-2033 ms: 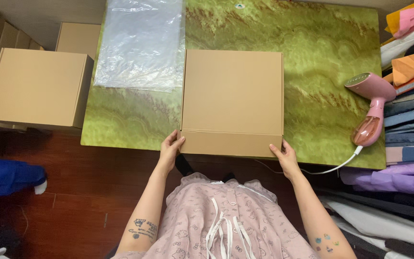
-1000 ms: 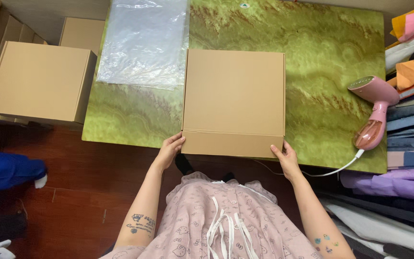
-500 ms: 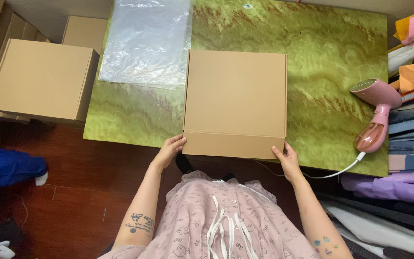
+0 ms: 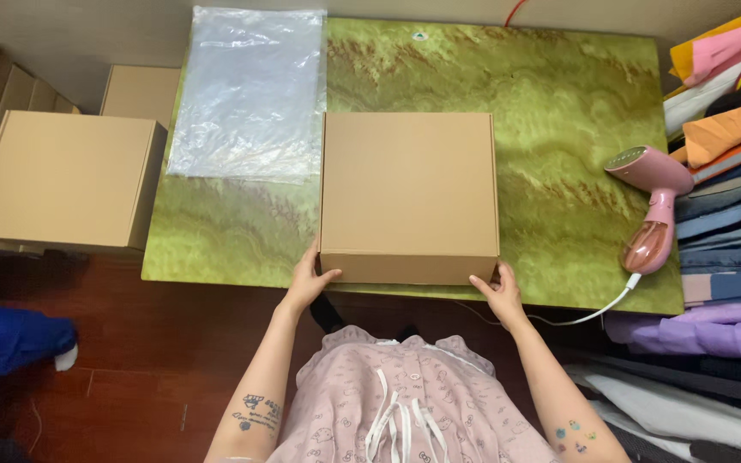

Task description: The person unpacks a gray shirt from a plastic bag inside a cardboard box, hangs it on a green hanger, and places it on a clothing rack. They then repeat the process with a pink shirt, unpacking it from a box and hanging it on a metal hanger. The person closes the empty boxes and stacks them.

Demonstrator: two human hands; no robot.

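Note:
A closed brown cardboard box [image 4: 409, 193] lies flat on the green marbled table [image 4: 559, 111], its front wall at the table's near edge. My left hand [image 4: 309, 281] presses against the box's front left corner, fingers wrapped on the wall. My right hand [image 4: 497, 290] grips the front right corner the same way. Both forearms reach up from the bottom of the view over a pink dress.
A clear plastic bag [image 4: 250, 90] lies flat at the table's back left. A pink hand-held steamer [image 4: 652, 206] rests at the right edge with its white cord trailing off. More cardboard boxes [image 4: 66, 176] are stacked left of the table. Folded fabrics [image 4: 726, 171] pile up on the right.
The view has shifted slightly. Both hands stay on the box's front corners and the box has hardly moved.

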